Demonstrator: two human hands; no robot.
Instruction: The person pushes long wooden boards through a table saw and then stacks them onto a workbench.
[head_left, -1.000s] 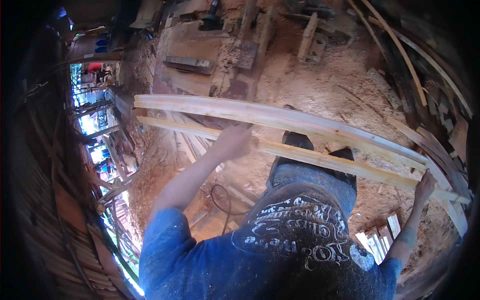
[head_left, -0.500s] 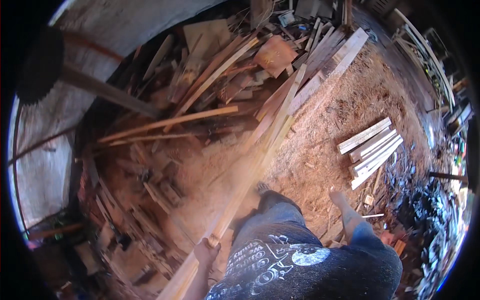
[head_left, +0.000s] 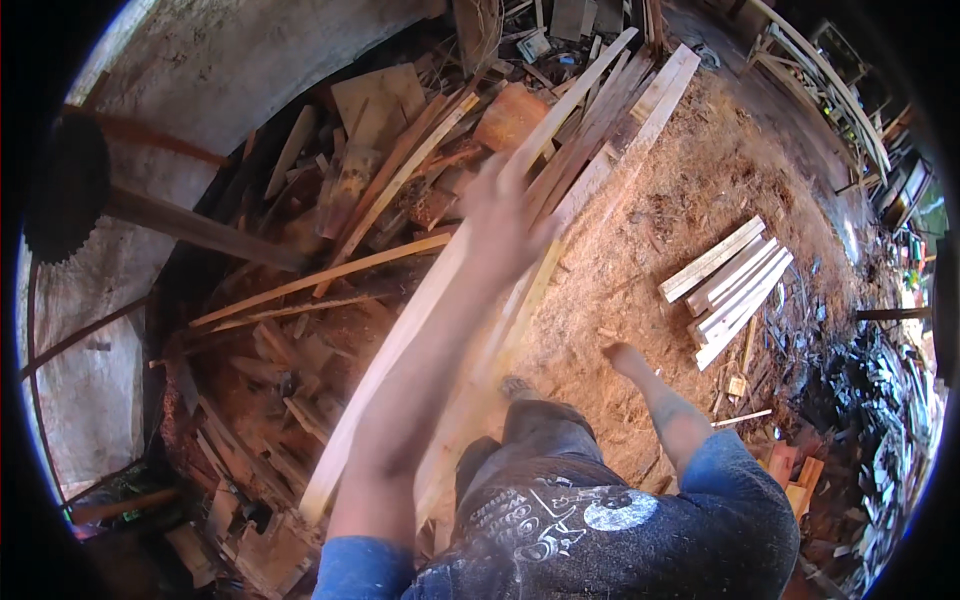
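My left hand [head_left: 500,215], blurred by motion, reaches over a long pale plank [head_left: 385,370] that runs diagonally up the middle toward the piled timber; whether its fingers grip the plank is smeared. A second, yellower strip [head_left: 530,300] lies alongside, just right of my left forearm, partly blurred. My right hand [head_left: 625,360] hangs low at my right side above the sawdust floor, apparently empty with fingers loosely apart, left of a bundle of short pale battens [head_left: 730,295].
A heap of boards and offcuts [head_left: 375,105] covers the upper middle and left. A circular saw blade [head_left: 68,185] on a dark bar [head_left: 200,225] shows at the far left before a grimy pale sheet [head_left: 230,60]. Curved strips [head_left: 820,80] lean at upper right; dark debris [head_left: 870,440] lies lower right.
The view has swung round to the woodpile since the earliest frame, where both hands held the strips. In the last half second my left hand has moved forward and up along the wood.
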